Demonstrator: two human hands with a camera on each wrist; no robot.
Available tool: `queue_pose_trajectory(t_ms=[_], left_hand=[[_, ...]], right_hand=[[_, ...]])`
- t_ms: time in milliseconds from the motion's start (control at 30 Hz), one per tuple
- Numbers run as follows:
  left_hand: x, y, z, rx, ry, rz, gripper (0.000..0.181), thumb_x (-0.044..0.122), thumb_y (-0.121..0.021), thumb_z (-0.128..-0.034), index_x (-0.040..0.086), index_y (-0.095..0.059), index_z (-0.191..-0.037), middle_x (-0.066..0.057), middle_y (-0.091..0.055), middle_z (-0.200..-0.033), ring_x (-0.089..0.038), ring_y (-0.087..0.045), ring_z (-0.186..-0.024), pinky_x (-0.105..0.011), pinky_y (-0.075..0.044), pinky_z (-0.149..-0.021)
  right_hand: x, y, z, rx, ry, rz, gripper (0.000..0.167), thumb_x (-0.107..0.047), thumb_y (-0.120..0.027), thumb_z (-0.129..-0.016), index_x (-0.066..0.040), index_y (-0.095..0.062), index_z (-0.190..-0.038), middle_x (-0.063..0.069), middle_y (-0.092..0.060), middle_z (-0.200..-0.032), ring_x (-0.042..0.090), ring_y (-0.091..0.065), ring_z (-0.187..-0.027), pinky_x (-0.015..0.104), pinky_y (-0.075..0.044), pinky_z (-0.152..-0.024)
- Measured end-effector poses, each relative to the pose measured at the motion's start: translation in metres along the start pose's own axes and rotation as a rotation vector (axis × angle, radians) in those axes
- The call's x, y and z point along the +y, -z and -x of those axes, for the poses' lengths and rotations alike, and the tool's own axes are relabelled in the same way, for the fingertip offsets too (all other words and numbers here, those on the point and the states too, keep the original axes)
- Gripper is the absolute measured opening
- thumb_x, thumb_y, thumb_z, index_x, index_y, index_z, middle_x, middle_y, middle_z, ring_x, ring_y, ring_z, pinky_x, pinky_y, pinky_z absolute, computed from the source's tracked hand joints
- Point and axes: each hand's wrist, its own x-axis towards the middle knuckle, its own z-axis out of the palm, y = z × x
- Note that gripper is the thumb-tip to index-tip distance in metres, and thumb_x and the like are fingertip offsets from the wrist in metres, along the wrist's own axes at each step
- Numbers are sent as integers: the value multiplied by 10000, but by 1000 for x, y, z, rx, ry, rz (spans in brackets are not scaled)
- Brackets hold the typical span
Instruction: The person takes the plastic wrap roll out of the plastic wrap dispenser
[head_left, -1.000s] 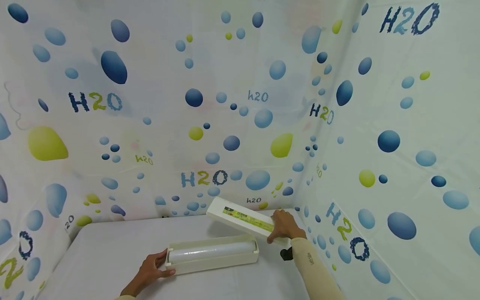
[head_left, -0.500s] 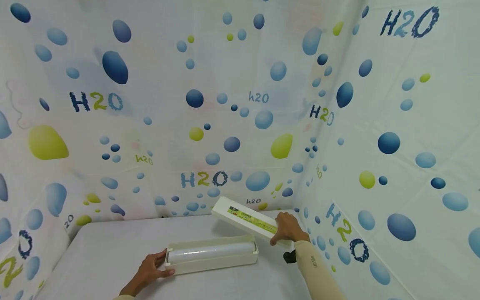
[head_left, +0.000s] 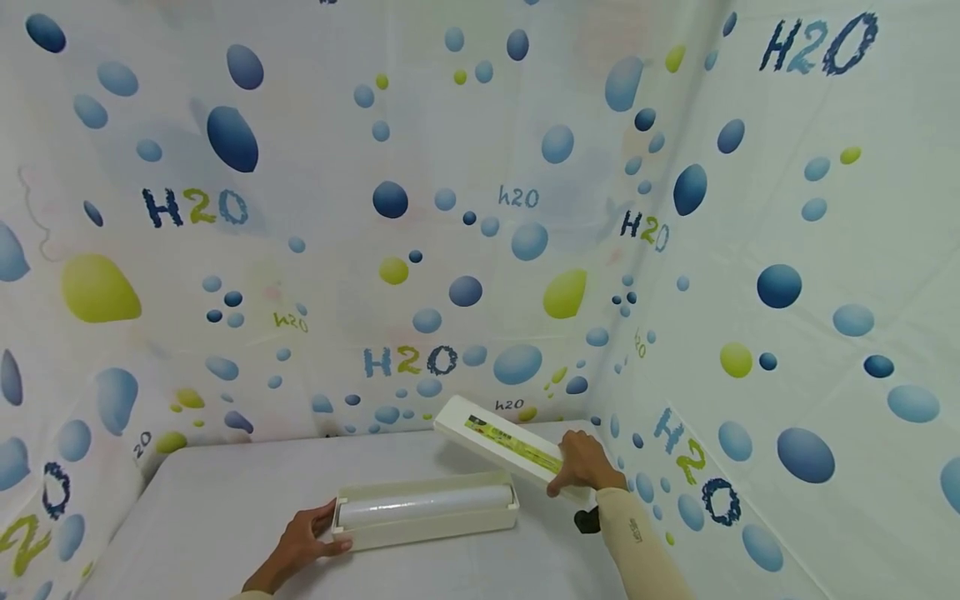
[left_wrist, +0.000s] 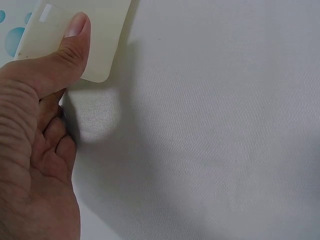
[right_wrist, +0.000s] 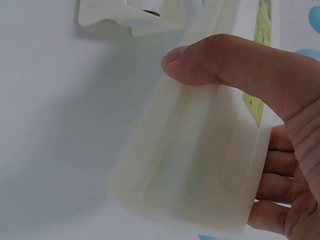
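Our left grip (head_left: 300, 540) clamps the box (head_left: 427, 528), our right grip (head_left: 587, 463) the lid (head_left: 510, 443); likely uncovering, we should next lower it clear.

The box (head_left: 427, 528) is plain cream, and the roll (head_left: 423, 503) in it is white with a glossy streak. The lid (head_left: 454, 413) is off-white, its label (head_left: 513, 444) lime-yellow with dark print and a blackish patch at one end. The table (head_left: 225, 483) is plain white, greyed by shadow. The right sleeve (head_left: 643, 557) is beige with small dark lettering; the small object (head_left: 587, 521) by it is black. The walls (head_left: 330, 150) are white, scattered with drops in navy, pale blue and lime. Their "H2O" lettering mixes those colours: navy H, lime 2 and light-blue O at the upper left; navy, light blue and navy at the top right.
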Motion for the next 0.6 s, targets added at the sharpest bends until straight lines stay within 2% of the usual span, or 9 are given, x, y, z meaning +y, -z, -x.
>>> queue_pose_trajectory(t_ms=[300, 533, 600], left_hand=[[4, 0, 3, -1, -23, -56, 1044, 333, -994, -801, -195, -444, -1515, -388, -499, -1540, -592, -575, -1397, -655, -513, -1158], [9, 0, 3, -16, 24, -55, 1047, 313, -985, -818, -173, -414, -1548, -365, -483, -1577, -579, -537, -1445, -672, -461, -1206], [10, 0, 3, -19, 22, -48, 1042, 293, -982, -825, -185, -406, -1548, -376, -471, -1580, -586, -531, -1450, -679, -456, -1207]], right_hand=[[7, 1, 3, 9, -60, -17, 615, -336, -1064, -570, -24, -699, -953, 25, -629, -752, 188, -597, -658, 321, -537, -610], [11, 4, 10, 14, -73, 3, 675, -344, -1061, -573, 8, -689, -1013, 44, -636, -800, 193, -603, -689, 325, -546, -624], [12, 5, 12, 12, -80, -3, 677, -346, -1056, -581, 10, -685, -1022, 46, -636, -804, 193, -601, -693, 323, -549, -632]])
